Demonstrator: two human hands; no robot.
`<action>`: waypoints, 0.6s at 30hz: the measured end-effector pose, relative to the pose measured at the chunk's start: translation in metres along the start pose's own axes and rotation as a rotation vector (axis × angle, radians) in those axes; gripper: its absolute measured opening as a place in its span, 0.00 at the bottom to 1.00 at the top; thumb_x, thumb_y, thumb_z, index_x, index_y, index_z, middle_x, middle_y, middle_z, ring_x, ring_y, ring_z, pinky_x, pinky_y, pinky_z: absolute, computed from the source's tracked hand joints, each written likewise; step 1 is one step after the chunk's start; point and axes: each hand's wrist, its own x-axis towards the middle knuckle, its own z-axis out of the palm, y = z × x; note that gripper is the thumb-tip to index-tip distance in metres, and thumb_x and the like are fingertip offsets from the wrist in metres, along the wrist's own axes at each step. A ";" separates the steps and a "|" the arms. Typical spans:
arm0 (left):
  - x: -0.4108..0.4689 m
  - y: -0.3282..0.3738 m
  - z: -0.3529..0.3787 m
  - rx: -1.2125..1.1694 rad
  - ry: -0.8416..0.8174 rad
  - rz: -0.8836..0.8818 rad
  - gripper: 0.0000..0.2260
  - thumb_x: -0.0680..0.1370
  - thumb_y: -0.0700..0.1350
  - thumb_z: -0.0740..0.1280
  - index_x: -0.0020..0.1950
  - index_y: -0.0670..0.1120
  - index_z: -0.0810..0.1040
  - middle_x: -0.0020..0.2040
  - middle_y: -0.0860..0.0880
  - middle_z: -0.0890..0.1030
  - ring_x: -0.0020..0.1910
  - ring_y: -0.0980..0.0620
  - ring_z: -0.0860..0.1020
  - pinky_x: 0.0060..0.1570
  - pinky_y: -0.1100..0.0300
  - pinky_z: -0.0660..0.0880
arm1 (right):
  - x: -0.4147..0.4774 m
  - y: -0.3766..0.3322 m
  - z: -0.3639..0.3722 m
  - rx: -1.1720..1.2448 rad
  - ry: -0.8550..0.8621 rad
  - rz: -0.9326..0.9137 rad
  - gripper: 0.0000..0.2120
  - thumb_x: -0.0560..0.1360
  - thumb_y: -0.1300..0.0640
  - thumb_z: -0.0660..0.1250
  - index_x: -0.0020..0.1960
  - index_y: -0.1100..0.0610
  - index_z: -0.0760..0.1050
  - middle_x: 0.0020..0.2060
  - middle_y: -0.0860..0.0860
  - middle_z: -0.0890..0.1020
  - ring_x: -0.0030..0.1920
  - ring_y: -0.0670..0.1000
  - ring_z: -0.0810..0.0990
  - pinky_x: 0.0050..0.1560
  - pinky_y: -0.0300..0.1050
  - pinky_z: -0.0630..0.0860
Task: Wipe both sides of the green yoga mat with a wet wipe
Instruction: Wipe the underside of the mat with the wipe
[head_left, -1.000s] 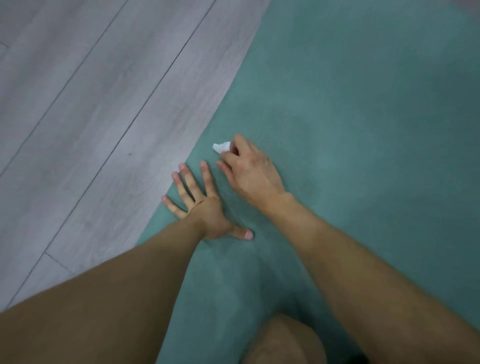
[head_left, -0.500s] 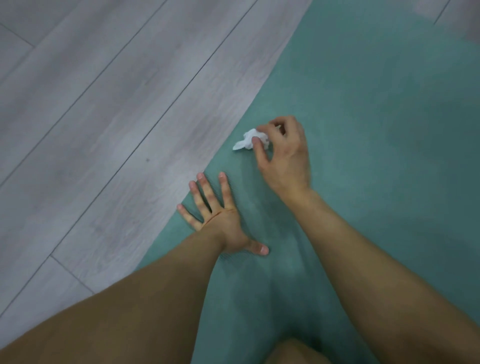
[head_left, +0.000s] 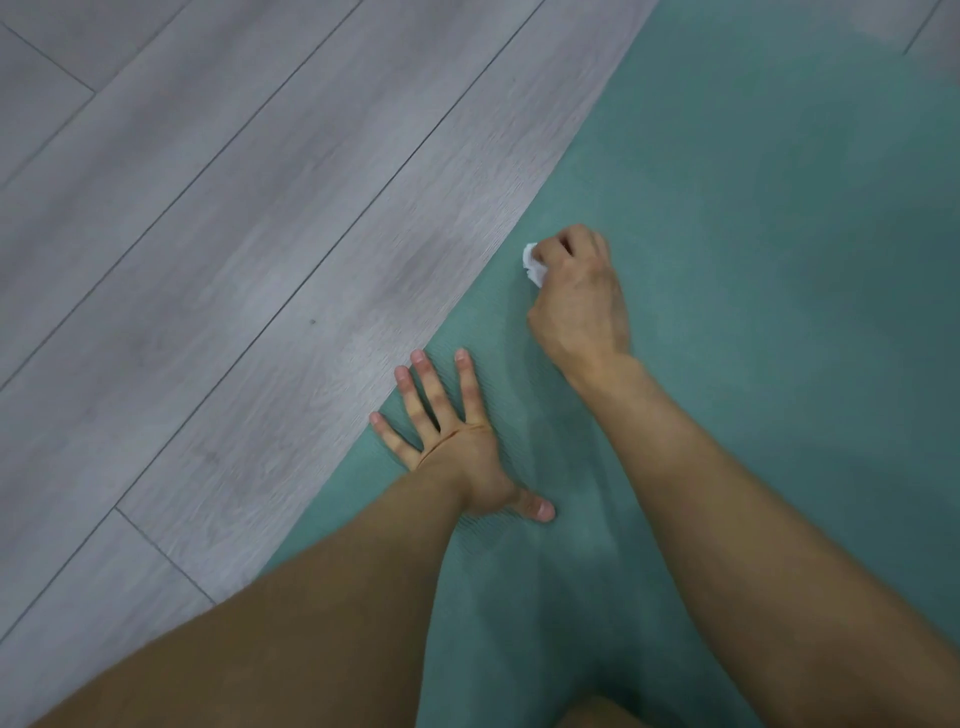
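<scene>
The right hand (head_left: 576, 296) curls its fingers round a crumpled white wet wipe (head_left: 532, 264), pressing it to the flat green foam yoga mat (head_left: 753, 260) close to the mat's edge. The left hand (head_left: 457, 441), just nearer the person, lies spread flat on the mat and holds nothing. An outward stroke could carry the wipe onto the grey wood-plank floor (head_left: 234, 234) left of both hands and dirty it. The braced left hand blocks strokes drawn back toward the person.

Pale grey wood-grain plank floor (head_left: 234, 218), thin dark seams, soft even light.
</scene>
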 end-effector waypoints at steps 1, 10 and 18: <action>0.000 0.000 0.000 -0.003 0.000 0.001 0.84 0.50 0.73 0.83 0.69 0.52 0.11 0.63 0.41 0.08 0.65 0.38 0.10 0.67 0.22 0.27 | -0.001 0.000 0.001 -0.010 0.002 0.001 0.14 0.72 0.70 0.66 0.55 0.62 0.81 0.53 0.57 0.77 0.54 0.59 0.75 0.52 0.53 0.77; 0.001 0.001 0.001 0.007 -0.006 -0.003 0.85 0.50 0.73 0.83 0.70 0.52 0.11 0.64 0.41 0.08 0.65 0.38 0.10 0.67 0.23 0.27 | -0.028 -0.019 0.016 0.082 0.054 -0.099 0.14 0.76 0.65 0.62 0.57 0.62 0.82 0.53 0.58 0.80 0.55 0.60 0.76 0.57 0.56 0.78; 0.003 0.000 0.003 0.002 0.014 0.007 0.85 0.49 0.73 0.83 0.71 0.53 0.12 0.65 0.41 0.09 0.66 0.38 0.10 0.67 0.22 0.27 | 0.029 0.062 -0.008 -0.042 0.196 0.117 0.13 0.76 0.67 0.65 0.55 0.61 0.86 0.47 0.59 0.81 0.52 0.63 0.78 0.51 0.57 0.78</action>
